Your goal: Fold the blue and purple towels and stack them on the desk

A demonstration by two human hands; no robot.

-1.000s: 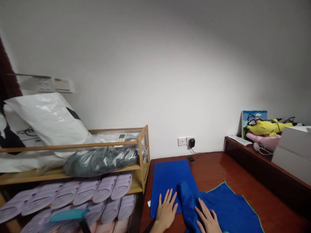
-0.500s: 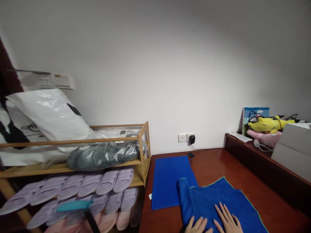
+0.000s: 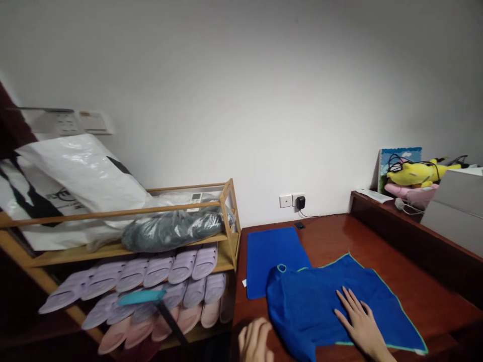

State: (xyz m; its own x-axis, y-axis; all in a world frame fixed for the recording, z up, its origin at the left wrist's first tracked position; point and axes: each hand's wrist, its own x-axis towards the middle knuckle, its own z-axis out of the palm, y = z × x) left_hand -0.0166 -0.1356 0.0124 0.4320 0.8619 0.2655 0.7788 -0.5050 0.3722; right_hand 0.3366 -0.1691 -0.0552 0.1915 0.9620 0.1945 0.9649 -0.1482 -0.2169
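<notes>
A blue cloth (image 3: pixel 320 296) with green edging lies spread over the desk, its left side folded over in a thick, loose roll. My right hand (image 3: pixel 358 319) rests flat on the cloth's right part, fingers spread. Just left of the roll is my left hand (image 3: pixel 255 342), at the desk's near left side; its fingers are bent and close together, and I see nothing in them. Its palm side is hidden. Partly under the cloth's far left corner, a flat blue rectangular piece (image 3: pixel 277 249) of cloth or matting shows a small white tag.
At left stands a wooden rack (image 3: pixel 226 226) with lilac slippers (image 3: pixel 181 266), pink slippers, plastic bags and a remote (image 3: pixel 195 201). A teal-headed tool (image 3: pixel 141 297) leans before it. On the raised right ledge are a yellow plush toy (image 3: pixel 415 174) and pale boxes (image 3: pixel 455 203).
My left hand has moved left off the cloth, and its fingers have bent. The cloth's left roll has opened up and spread left. My right hand stays on the cloth; the view has shifted slightly.
</notes>
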